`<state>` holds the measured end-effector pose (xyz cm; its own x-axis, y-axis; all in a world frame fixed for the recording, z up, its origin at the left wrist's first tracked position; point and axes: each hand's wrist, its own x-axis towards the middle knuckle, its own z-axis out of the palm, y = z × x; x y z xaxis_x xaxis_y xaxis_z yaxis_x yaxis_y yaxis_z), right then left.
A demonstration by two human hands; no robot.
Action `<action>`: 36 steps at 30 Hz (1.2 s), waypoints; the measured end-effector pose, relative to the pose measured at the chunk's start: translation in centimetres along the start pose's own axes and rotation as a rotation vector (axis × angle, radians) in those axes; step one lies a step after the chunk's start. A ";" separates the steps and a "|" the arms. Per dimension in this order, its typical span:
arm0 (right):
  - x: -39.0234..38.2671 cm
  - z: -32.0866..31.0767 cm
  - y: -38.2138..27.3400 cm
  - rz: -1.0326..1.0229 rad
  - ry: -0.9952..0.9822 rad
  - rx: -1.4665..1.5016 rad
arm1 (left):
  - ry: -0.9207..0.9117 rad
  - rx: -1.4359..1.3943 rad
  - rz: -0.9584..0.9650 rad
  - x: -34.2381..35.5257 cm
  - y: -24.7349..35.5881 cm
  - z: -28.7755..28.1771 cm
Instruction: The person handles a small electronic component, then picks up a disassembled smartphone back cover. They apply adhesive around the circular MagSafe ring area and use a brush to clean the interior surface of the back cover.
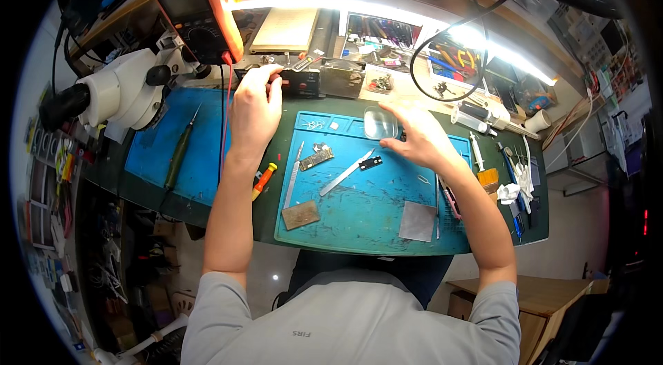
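My left hand (257, 106) reaches to the back of the bench, by a black box-shaped device (301, 83). Its thumb and index finger are pinched together; whatever they hold, if anything, is too small to make out. With thumb and fingers at opposite edges, my right hand (423, 136) grips a small clear plastic box (379, 123) over the far part of the blue work mat (359, 216). On the mat lie a circuit board (316, 157), a scalpel-like tool (293, 175), a flat metal blade (345, 173) and a small black part (371, 163).
An orange multimeter (200, 16) and a white microscope (124, 92) stand at the left. A pen-shaped tool (181, 154) lies on another blue mat. Metal plates (418, 221), an orange-handled screwdriver (264, 180), syringes (476, 151) and a brush (487, 178) surround my arms. A black cable loops overhead.
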<state>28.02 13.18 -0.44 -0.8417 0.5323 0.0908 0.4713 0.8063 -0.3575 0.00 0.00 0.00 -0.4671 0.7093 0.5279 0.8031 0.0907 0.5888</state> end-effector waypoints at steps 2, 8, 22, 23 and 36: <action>-0.7 -1.1 -0.7 -0.024 0.063 0.043 | -0.009 -0.042 -0.006 -0.2 0.4 0.2; -4.2 -0.6 -3.6 -0.143 0.201 0.084 | -0.271 -0.315 0.064 -1.3 2.4 0.8; -11.2 -0.3 -4.6 0.017 0.271 0.155 | -0.452 -0.357 0.335 -2.8 4.3 2.1; -12.3 -0.6 -4.2 -0.011 0.240 0.042 | -0.381 -0.342 0.292 -2.5 3.9 2.2; -15.8 -1.0 -5.4 0.037 0.004 -0.003 | -0.429 -0.138 0.334 -4.0 3.8 3.5</action>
<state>39.05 0.64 1.01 -0.8224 0.5631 0.0815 0.5031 0.7866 -0.3581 6.21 -0.04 -2.04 0.0196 0.9071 0.4204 0.8123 -0.2595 0.5222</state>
